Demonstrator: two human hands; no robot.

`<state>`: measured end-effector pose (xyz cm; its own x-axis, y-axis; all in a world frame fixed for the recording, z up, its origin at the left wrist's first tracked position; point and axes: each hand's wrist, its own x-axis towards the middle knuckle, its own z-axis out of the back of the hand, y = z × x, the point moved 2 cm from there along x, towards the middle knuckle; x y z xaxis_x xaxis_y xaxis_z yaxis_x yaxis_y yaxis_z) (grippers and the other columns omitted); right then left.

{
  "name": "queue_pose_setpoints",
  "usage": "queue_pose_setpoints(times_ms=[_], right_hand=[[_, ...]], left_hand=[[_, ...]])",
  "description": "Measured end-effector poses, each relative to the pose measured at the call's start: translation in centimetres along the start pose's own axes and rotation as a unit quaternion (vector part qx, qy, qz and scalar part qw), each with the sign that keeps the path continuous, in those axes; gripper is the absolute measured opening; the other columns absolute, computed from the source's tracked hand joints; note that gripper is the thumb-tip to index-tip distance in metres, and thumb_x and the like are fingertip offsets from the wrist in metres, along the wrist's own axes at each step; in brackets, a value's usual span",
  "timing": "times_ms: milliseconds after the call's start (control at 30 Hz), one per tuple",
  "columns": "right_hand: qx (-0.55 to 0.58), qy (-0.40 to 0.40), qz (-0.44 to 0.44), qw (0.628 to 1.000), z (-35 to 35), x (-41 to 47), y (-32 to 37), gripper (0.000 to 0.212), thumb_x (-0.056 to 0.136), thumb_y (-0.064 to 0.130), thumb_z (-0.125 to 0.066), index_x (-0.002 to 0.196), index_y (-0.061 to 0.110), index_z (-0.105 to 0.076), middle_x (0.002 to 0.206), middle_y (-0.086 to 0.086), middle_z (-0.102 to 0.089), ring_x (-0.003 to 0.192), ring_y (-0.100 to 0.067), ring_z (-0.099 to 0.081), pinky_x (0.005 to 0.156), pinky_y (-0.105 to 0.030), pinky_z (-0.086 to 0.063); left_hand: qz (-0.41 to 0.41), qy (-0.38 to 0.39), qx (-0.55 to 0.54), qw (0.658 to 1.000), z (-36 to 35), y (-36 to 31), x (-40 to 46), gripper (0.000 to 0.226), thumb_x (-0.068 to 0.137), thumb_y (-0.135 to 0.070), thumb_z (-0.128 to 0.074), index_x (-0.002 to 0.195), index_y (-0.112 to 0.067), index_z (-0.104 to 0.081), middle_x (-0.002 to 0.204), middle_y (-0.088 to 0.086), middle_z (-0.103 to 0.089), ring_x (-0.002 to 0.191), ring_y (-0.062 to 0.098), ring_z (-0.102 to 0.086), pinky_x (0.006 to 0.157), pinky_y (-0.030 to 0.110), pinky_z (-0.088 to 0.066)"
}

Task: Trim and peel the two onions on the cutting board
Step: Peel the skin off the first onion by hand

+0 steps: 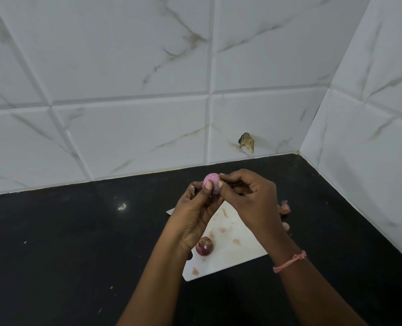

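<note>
A small pale pink peeled onion (pixel 212 179) is held up above the white cutting board (pixel 232 252). My left hand (pixel 195 212) grips it from below with thumb and fingers. My right hand (pixel 249 196) pinches at the onion's right side with its fingertips. A second onion (pixel 204 246), darker purple with its skin and stem on, lies on the board near its left edge, partly behind my left wrist. Thin pink skin scraps lie scattered on the board. No knife is in view.
The board lies on a black countertop (pixel 77 243) in a corner of white marble-look tiled walls. Loose onion peels (pixel 284 207) lie on the counter just right of the board. A chipped spot (pixel 247 141) marks the back wall tile.
</note>
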<state>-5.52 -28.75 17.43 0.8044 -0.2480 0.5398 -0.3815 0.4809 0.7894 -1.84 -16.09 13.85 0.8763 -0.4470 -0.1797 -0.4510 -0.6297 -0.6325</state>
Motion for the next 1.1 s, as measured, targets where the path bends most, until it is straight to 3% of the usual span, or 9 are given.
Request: queue_pose_setpoints(times_ms=[67, 167, 367, 467, 567, 767, 933, 1100], right_hand=[[-0.001, -0.001, -0.001, 1.000, 0.1, 0.0, 0.0, 0.025, 0.080, 0.032, -0.072, 0.091, 0.010, -0.075, 0.081, 0.011, -0.071, 0.079, 0.000, -0.068, 0.068, -0.007, -0.050], [-0.017, -0.018, -0.002, 1.000, 0.1, 0.1, -0.6, 0.005, 0.083, 0.011, -0.075, 0.088, 0.011, -0.074, 0.078, 0.016, -0.067, 0.078, 0.003, -0.066, 0.067, -0.006, -0.048], [0.052, -0.045, -0.065, 0.996, 0.2, 0.1, -1.0, 0.014, 0.086, 0.001, -0.069, 0.097, 0.010, -0.070, 0.086, 0.007, -0.071, 0.079, -0.003, -0.069, 0.069, -0.013, -0.052], [0.081, -0.024, -0.046, 0.995, 0.2, -0.2, -0.5, 0.012, 0.093, 0.007, -0.062, 0.102, 0.009, -0.070, 0.092, 0.005, -0.072, 0.085, -0.005, -0.069, 0.071, -0.013, -0.052], [0.058, 0.006, -0.026, 0.998, -0.2, -0.5, 0.1, 0.018, 0.085, 0.021, -0.074, 0.101, 0.012, -0.071, 0.094, 0.005, -0.071, 0.088, -0.008, -0.069, 0.071, -0.015, -0.053], [-0.028, -0.023, 0.080, 0.996, -0.4, -0.7, 0.0, 0.012, 0.084, 0.009, -0.075, 0.095, 0.005, -0.072, 0.097, 0.001, -0.066, 0.090, -0.004, -0.065, 0.073, -0.009, -0.049], [-0.059, -0.033, 0.089, 0.994, -0.4, -0.8, -0.2, 0.006, 0.087, 0.004, -0.071, 0.093, 0.003, -0.070, 0.095, 0.000, -0.065, 0.089, -0.002, -0.062, 0.074, -0.007, -0.047], [-0.135, -0.025, 0.115, 0.984, -0.2, -0.8, -0.5, 0.012, 0.091, 0.019, -0.067, 0.095, 0.008, -0.067, 0.097, 0.002, -0.062, 0.086, -0.003, -0.058, 0.070, -0.012, -0.051]], left_hand=[[0.002, 0.002, -0.004, 1.000, -0.1, -0.1, -0.1, 0.026, 0.075, -0.021, -0.070, 0.094, -0.005, -0.062, 0.098, 0.016, -0.075, 0.090, 0.021, -0.075, 0.076, 0.026, -0.061], [0.006, 0.007, -0.010, 1.000, -0.5, -0.1, -0.3, 0.030, 0.075, -0.022, -0.066, 0.098, -0.003, -0.061, 0.091, 0.013, -0.076, 0.081, 0.017, -0.075, 0.070, 0.022, -0.060], [0.009, 0.010, -0.033, 0.999, -0.7, -0.1, -0.1, 0.045, 0.075, -0.025, -0.066, 0.111, 0.001, -0.059, 0.095, 0.015, -0.076, 0.083, 0.017, -0.075, 0.075, 0.021, -0.061], [0.007, 0.007, -0.031, 0.999, -0.6, -0.2, -0.1, 0.050, 0.077, -0.026, -0.066, 0.118, 0.001, -0.057, 0.098, 0.016, -0.075, 0.087, 0.018, -0.074, 0.077, 0.022, -0.061], [0.004, 0.013, -0.024, 1.000, -0.5, -0.2, -0.1, 0.044, 0.081, -0.026, -0.065, 0.115, 0.002, -0.060, 0.103, 0.017, -0.073, 0.095, 0.020, -0.073, 0.086, 0.027, -0.060], [0.008, -0.009, -0.029, 1.000, -0.7, -0.3, -0.4, 0.041, 0.077, -0.023, -0.068, 0.109, 0.003, -0.064, 0.085, 0.010, -0.074, 0.082, 0.016, -0.074, 0.077, 0.026, -0.062], [0.015, -0.021, -0.028, 0.999, -0.6, -0.4, -0.6, 0.046, 0.073, -0.021, -0.071, 0.111, 0.004, -0.063, 0.097, 0.017, -0.075, 0.089, 0.021, -0.075, 0.072, 0.025, -0.061], [0.017, -0.022, 0.003, 1.000, -0.7, -0.2, -0.5, 0.034, 0.074, -0.021, -0.072, 0.099, 0.001, -0.067, 0.099, 0.018, -0.075, 0.091, 0.022, -0.075, 0.079, 0.027, -0.062]])
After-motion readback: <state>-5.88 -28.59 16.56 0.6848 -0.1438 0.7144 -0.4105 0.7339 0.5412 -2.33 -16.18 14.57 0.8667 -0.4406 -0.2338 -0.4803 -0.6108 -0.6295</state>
